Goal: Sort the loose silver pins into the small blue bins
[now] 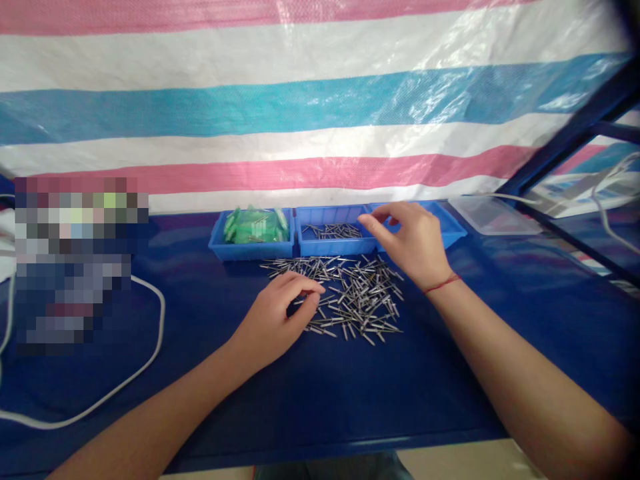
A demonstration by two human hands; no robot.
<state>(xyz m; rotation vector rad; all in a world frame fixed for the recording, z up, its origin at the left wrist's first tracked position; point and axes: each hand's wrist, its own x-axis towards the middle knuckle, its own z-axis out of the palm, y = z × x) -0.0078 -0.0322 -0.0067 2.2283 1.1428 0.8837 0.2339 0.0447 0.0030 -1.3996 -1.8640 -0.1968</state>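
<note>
Loose blind rivets (pixel 367 297) with thin silver shanks lie in a spread pile on the blue table. At the pile's left side, my left hand (pixel 280 313) has thumb and index finger pinched close together; what sits between the tips is too small to make out. My right hand (pixel 413 243) is raised over the right end of the blue bins, thumb and fingertips drawn together, and nothing between them can be made out. Just left of its fingertips, the middle blue bin (pixel 337 247) holds more rivets. The right blue bin (pixel 450 227) is partly hidden behind this hand.
A left blue bin (pixel 250 251) contains green plastic packets (pixel 257 225). A clear plastic lid or tray (pixel 495 215) lies at the back right. A white cable (pixel 163 313) loops across the left, near a blurred-out area. Striped sheeting (pixel 300 107) hangs behind the table.
</note>
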